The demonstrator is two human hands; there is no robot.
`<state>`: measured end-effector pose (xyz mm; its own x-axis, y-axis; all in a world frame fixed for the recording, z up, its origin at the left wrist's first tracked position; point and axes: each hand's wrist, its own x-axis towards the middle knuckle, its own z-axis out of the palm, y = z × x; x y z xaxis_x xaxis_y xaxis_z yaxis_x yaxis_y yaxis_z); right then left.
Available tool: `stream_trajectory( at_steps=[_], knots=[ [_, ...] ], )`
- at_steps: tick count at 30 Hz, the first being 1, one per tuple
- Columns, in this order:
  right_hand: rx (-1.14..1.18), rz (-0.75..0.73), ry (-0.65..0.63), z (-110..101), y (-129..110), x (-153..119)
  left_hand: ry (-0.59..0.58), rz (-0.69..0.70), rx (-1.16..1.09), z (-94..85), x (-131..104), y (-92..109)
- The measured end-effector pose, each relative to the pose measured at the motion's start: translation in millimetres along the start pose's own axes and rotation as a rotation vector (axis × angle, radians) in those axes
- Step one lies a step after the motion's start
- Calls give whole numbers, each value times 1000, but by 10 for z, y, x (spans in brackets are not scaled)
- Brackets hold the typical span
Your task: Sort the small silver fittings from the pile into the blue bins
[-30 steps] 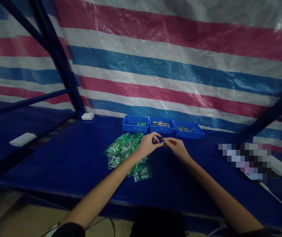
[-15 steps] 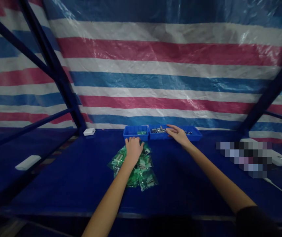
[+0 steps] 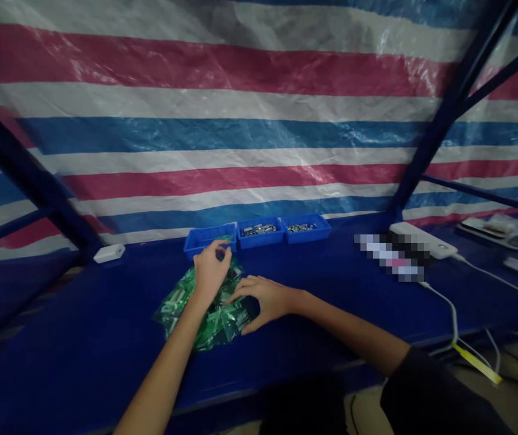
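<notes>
In the head view, our right hand [image 3: 268, 300] is the one that moves most. A moment ago it is up at the far trays, and now it is down at the right side of the heap of green bags [image 3: 214, 329]. Its fingers are spread wide, with the thumb well apart, and we see nothing in its grip. We cannot tell if the tips touch the bags.

Our left hand [image 3: 211, 273] is over the far part of the heap, just in front of the left tray [image 3: 192, 247]. Its thumb and first finger curl in and leave a narrow gap. We cannot tell if they pinch something small.

We think this means both hands are busy with the bags now, and the metal bits can wait.

The heap lies on the blue table [image 3: 331, 302], on the near side of the trays. The middle tray [image 3: 261, 242] has long shiny bits, and the right tray [image 3: 308, 236] has tiny ones. A white box [image 3: 109, 253] sits far left. On the right are a white block [image 3: 424, 240] and a white cord [image 3: 454, 314], well apart from our hands. Only our own hands get in the way, as they hide some of the heap and the left tray's near edge
</notes>
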<state>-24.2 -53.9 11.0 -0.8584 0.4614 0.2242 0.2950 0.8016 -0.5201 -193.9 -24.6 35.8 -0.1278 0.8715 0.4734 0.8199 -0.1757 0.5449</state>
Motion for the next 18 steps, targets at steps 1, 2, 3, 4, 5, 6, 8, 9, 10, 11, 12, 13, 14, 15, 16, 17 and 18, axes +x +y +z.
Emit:
stream_trajectory(
  at_steps=[1, 2, 3, 4, 5, 6, 8, 9, 10, 11, 12, 13, 14, 15, 16, 17, 18],
  knots=[
    [-16, -9, 17, -14, 26, -14, 4, 4, -68, 15, -3, 16],
    [-27, -18, 31, -29, 48, -27, 6, 7, -137, 33, -8, 30],
    [-30, -22, 46, -43, 65, -38, 0, 4, -207, 54, -13, 41],
    [-25, -23, 58, -56, 78, -48, -13, -4, -278, 75, -18, 51],
    [-10, -22, 67, -70, 88, -55, -30, -19, -344, 96, -22, 59],
    [13, -20, 72, -87, 98, -62, -43, -39, -404, 114, -24, 67],
    [71, 1, 91, -129, 119, -75, -41, -84, -493, 136, -26, 86],
    [106, 18, 107, -155, 132, -82, -27, -103, -520, 140, -28, 100],
    [145, 44, 141, -184, 149, -88, -17, -115, -539, 141, -33, 117],
    [194, 67, 186, -215, 168, -94, -22, -121, -548, 140, -43, 136],
    [257, 100, 244, -244, 189, -98, -46, -117, -548, 140, -57, 158],
    [332, 140, 315, -270, 210, -100, -89, -108, -542, 142, -75, 179],
    [405, 167, 380, -293, 230, -101, -144, -96, -533, 148, -97, 200],
    [466, 181, 446, -310, 247, -100, -205, -79, -526, 159, -122, 218],
    [510, 191, 508, -321, 259, -97, -260, -56, -527, 173, -147, 233],
    [540, 200, 565, -327, 266, -92, -302, -26, -535, 189, -169, 243],
    [560, 211, 613, -329, 268, -86, -326, 6, -545, 206, -186, 249]
  ],
)
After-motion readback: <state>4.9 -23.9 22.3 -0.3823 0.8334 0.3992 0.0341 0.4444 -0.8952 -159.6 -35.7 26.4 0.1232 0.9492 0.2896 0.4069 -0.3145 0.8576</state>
